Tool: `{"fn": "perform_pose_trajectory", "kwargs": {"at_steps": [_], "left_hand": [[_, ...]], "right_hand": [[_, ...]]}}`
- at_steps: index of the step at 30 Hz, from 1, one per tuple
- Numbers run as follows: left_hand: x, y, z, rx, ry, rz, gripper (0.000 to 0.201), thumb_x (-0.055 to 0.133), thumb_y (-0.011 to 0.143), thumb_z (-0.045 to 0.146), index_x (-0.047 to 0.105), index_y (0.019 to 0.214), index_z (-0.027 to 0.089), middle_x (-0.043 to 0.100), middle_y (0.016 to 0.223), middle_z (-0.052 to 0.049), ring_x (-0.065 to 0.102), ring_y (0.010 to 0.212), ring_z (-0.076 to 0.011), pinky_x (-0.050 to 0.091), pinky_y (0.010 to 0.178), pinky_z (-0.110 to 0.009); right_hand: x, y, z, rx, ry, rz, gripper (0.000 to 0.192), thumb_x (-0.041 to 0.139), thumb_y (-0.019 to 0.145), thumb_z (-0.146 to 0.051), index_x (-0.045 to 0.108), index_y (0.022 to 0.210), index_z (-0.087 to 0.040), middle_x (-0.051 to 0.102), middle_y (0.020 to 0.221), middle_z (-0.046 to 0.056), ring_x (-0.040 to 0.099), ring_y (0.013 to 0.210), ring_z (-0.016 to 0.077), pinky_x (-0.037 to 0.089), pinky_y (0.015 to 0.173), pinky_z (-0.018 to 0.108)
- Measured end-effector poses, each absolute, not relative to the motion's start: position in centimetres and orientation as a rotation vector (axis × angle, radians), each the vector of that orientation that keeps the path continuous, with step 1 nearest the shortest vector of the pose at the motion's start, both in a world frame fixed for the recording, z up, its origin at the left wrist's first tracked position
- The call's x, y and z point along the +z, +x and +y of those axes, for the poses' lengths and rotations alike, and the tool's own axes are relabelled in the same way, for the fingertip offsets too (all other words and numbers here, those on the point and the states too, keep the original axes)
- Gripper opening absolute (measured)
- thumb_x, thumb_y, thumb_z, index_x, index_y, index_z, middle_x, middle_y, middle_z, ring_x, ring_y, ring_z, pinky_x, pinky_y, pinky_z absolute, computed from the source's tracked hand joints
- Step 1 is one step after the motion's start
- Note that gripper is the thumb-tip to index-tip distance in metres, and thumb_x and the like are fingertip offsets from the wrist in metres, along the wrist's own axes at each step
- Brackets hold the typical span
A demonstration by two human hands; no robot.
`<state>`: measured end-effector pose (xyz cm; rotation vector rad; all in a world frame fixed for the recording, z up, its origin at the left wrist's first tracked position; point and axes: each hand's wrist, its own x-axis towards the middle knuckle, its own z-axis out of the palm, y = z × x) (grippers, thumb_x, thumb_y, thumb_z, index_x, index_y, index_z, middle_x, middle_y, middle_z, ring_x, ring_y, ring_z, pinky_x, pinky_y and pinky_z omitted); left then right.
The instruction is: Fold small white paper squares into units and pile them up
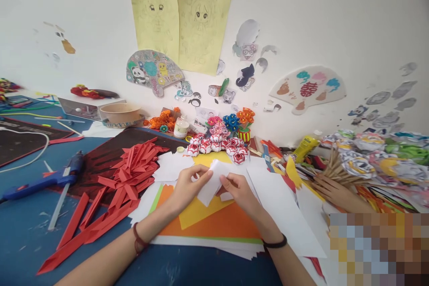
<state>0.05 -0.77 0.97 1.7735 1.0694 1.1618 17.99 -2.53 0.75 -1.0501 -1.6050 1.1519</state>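
White paper (210, 188), a small piece that looks folded, is held up between both hands over the stacked sheets at the middle of the table. The left hand (188, 185) pinches its upper left edge between thumb and bent fingers. The right hand (241, 193) grips the right side with its thumb laid on the near face; its remaining fingers curl behind and under, so their exact hold is hard to make out. How many layers the piece has cannot be told.

Below it, a yellow sheet (196, 216) lies aslant on an orange sheet (231, 227), both partly covered by the hands and forearms. Only thin margins of a green sheet (214, 240) show beneath. To the right, large white sheets (284, 214) overlap, their far corners lost under clutter.

Red paper strips (134, 170) heap up on the left, hiding part of a dark mat (97, 165). The handle end of a blue glue gun (50, 182) reaches the left edge of view. Behind the hands, red-and-white paper flowers (216, 144) crowd together, blocking what stands behind.

At right, another person's hand (337, 191) rests among papers; coarse blurred blocks conceal the area below that forearm. Pencil lines on the yellow wall drawings (204, 31) are faint.
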Motion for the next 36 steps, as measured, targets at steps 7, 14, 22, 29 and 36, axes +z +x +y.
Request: {"fn": "perform_pose_trajectory", "kwargs": {"at_steps": [7,14,22,29,36], "left_hand": [[0.89,0.09,-0.68,1.231,1.761,1.095,0.031,0.051,0.083,0.041,0.066,0.074,0.015,0.068,0.076,-0.003,0.055,0.068,-0.0152,0.038,0.064,-0.025],[1.44,0.16,-1.17,1.226,1.764,1.145,0.030,0.049,0.085,0.039,0.061,0.071,0.015,0.061,0.069,-0.001,0.050,0.064,-0.0135,0.037,0.061,-0.024],[0.98,0.31,-1.03,1.247,1.888,1.173,0.033,0.048,0.085,0.040,0.055,0.064,0.016,0.053,0.061,0.002,0.044,0.058,-0.0114,0.034,0.059,-0.023],[1.22,0.24,-1.26,1.196,1.926,1.099,0.031,0.049,0.085,0.041,0.058,0.067,0.016,0.055,0.064,0.002,0.046,0.062,-0.0118,0.034,0.060,-0.022],[0.66,0.39,-1.23,1.200,1.888,1.174,0.035,0.049,0.085,0.043,0.049,0.062,0.016,0.046,0.059,0.003,0.042,0.057,-0.0104,0.030,0.056,-0.022]], "right_hand": [[1.34,17.89,-2.52,0.988,-1.096,-1.514,0.031,0.059,0.080,-0.045,0.065,0.073,-0.016,0.066,0.063,0.003,0.064,0.061,0.0180,0.050,0.062,0.029],[1.74,17.62,-2.84,1.050,-1.099,-1.544,0.036,0.058,0.080,-0.046,0.065,0.062,-0.016,0.067,0.061,0.005,0.063,0.059,0.0175,0.050,0.062,0.028],[1.17,17.77,-2.58,1.000,-1.056,-1.384,0.027,0.063,0.077,-0.042,0.065,0.072,-0.016,0.064,0.058,0.003,0.060,0.056,0.0161,0.048,0.058,0.028],[1.30,17.63,-2.85,0.984,-1.069,-1.383,0.027,0.063,0.078,-0.040,0.064,0.064,-0.017,0.064,0.054,0.002,0.058,0.051,0.0147,0.047,0.055,0.026],[1.52,17.39,-3.05,1.000,-1.057,-1.405,0.027,0.062,0.080,-0.037,0.063,0.062,-0.017,0.063,0.055,0.002,0.058,0.052,0.0145,0.047,0.054,0.026]]}}
